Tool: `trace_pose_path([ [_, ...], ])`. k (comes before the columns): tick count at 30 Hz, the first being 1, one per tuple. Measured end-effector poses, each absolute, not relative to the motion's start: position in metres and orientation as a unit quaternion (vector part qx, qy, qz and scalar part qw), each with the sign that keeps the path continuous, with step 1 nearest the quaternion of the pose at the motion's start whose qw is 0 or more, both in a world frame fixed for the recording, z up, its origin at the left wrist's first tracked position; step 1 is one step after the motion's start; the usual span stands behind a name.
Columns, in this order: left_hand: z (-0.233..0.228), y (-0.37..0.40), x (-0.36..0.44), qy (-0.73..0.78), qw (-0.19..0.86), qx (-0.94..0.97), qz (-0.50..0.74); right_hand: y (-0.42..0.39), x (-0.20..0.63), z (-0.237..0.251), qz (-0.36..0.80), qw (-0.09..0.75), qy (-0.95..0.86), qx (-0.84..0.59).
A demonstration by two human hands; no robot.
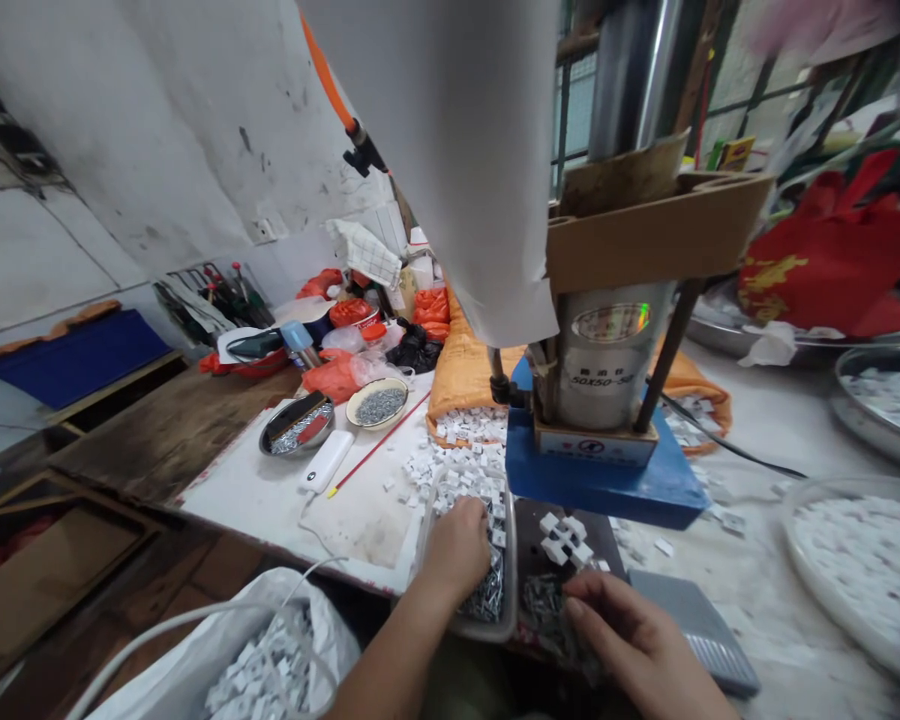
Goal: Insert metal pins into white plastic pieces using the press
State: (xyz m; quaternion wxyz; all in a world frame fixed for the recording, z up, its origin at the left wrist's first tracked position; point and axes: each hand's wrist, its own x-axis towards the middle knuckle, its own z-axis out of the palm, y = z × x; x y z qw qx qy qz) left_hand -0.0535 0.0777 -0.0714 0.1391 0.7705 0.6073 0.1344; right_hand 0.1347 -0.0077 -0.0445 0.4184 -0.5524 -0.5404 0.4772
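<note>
- We see the white table (360,520) running from its near left corner, by the brown wooden bench (157,430), back to a cluttered far edge; the barest stretch lies near that left front edge.
- A small press (607,350) stands at the middle of the table on a blue base (607,485), with a cardboard shield (645,230) round its column – it blocks the way straight ahead of both hands.
- To the right, a shallow tray of white pieces (862,570) sits at the table's right edge, with a metal basin (885,400) behind it near the far right corner.
- At the near edge, below the table, a white bag (255,660) holds more white plastic pieces.
- A clear tray (487,560) sits at the front edge, just left of the press base, filled with white pieces at the back and small metal pins (487,600) in front.
- Our left hand (457,545) rests inside that tray, fingers curled down into the pins – whether they hold any, we cannot tell.
- Our right hand (637,640) lies at the front edge, fingers narrowly bent, tips touching a second heap of pins (544,605) on the dark plate; a grip is not visible.
- A cluster of white blocks (566,540) sits on the plate under the press, just beyond the right fingertips.
- A white power bank (326,460) and a red stick (375,448) lie in the open left part.
</note>
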Motion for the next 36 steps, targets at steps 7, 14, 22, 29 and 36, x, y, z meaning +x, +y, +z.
trace_pose_path([
  [7, -0.066, 0.076, -0.057, 0.600, 0.152, 0.770, 0.158, -0.009, 0.137, -0.045, 0.473, 0.419, -0.541, -0.555],
  [14, -0.070, 0.078, -0.056, 0.596, 0.172, 0.761, 0.192, -0.007, 0.134, -0.045, 0.486, 0.426, -0.533, -0.546],
  [22, -0.072, 0.077, -0.056, 0.603, 0.205, 0.723, 0.266, -0.008, 0.137, -0.047, 0.479, 0.412, -0.537, -0.558],
  [29, -0.042, 0.050, -0.054, 0.567, 0.270, 0.702, 0.336, -0.005, 0.132, -0.043, 0.508, 0.422, -0.506, -0.555],
  [36, -0.017, 0.013, -0.032, 0.431, 0.325, 0.751, 0.380, -0.003, 0.129, -0.039, 0.573, 0.463, -0.413, -0.535],
])
